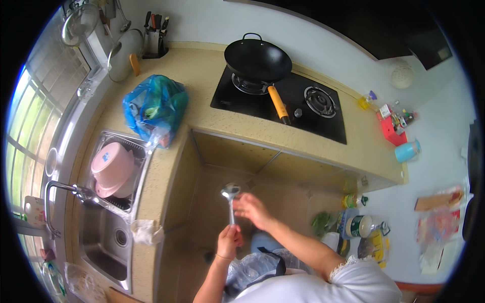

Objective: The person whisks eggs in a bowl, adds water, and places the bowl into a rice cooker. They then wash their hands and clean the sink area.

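Observation:
A shiny metal ladle (230,192) is held upright over the floor in front of me, bowl uppermost. My left hand (228,241) grips the lower end of its handle. Just below the bowl, my right hand (253,210) is beside the handle with its fingers apart. Whether those fingertips touch the metal cannot be made out. Beyond both hands, a black wok (258,60) with a yellow handle (278,102) rests on the left burner of the black gas hob (242,104).
A blue plastic bag (155,108) with greens sits on the counter (204,113). Pink basins (113,166) lie in the left sink compartment; a faucet (68,187) overhangs the steel sink (102,242). A knife block (155,43), red condiment rack (392,130) and floor bottles (360,226) are around.

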The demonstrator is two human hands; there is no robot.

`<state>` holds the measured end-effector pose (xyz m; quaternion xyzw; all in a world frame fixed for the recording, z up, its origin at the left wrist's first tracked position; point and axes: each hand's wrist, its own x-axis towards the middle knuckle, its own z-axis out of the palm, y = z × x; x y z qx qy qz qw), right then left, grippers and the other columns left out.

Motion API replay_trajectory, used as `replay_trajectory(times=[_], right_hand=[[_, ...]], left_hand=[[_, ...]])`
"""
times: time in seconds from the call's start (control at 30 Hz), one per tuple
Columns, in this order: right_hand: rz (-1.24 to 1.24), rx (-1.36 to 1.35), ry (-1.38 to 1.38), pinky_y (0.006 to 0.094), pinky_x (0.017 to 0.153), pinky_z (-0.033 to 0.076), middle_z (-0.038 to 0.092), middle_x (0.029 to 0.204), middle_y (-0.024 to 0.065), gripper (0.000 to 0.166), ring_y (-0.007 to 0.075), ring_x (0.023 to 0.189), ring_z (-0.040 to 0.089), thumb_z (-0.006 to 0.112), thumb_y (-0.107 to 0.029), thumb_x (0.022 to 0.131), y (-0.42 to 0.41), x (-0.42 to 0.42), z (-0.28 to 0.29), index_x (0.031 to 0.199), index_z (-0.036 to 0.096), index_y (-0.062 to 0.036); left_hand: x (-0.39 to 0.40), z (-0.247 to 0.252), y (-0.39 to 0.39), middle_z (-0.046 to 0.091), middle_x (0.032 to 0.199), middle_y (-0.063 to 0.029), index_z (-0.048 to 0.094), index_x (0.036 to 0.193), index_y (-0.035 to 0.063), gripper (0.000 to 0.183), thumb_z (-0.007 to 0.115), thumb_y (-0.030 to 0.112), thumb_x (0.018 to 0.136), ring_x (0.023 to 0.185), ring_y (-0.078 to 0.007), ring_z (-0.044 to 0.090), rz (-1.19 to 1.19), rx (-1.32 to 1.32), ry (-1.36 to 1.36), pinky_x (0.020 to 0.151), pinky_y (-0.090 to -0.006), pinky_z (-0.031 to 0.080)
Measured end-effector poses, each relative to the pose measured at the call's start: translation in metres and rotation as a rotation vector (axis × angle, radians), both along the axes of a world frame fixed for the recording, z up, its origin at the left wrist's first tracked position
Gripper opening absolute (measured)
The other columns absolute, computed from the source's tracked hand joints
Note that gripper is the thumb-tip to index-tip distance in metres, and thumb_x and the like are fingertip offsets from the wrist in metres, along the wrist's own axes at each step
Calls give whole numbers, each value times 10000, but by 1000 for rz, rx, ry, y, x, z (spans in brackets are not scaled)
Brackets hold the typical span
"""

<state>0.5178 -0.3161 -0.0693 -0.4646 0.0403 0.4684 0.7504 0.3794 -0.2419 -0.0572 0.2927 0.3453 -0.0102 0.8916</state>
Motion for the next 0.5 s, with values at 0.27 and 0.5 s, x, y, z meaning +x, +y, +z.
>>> replay_trajectory(times=[0.27, 0.5], right_hand=[[-993, 10, 420, 431, 865, 454, 446, 1137, 211, 459, 316, 980, 496, 370, -383, 907, -108, 275, -164, 1091, 384, 37], [-952, 50, 473, 431, 836, 455, 484, 1086, 167, 488, 280, 974, 481, 450, -407, 855, -67, 286, -175, 986, 469, 62]], left_hand=[[44, -22, -55, 260, 485, 52, 467, 742, 93, 230, 380, 215, 916, 386, -65, 224, 180, -22, 211, 375, -231, 208], [18, -18, -67, 276, 499, 37, 462, 738, 79, 222, 391, 203, 908, 391, -71, 242, 314, 8, 329, 366, -230, 208]])
